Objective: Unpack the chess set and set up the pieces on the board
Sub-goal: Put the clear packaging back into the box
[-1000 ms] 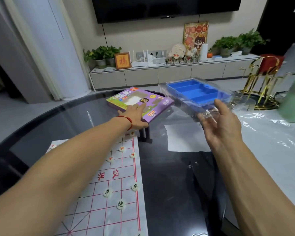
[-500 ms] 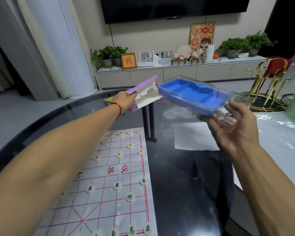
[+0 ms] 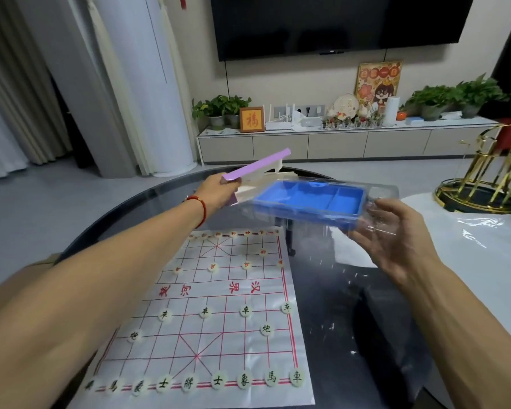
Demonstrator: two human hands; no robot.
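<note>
Left hand has the purple box gripped by one end, tilted up over the far side of the table. Right hand is holding the blue tray in its clear plastic shell, fingers curled under the right edge, tray's other end just beside the box. Below both sits the board, pieces already lined up on it.
</note>
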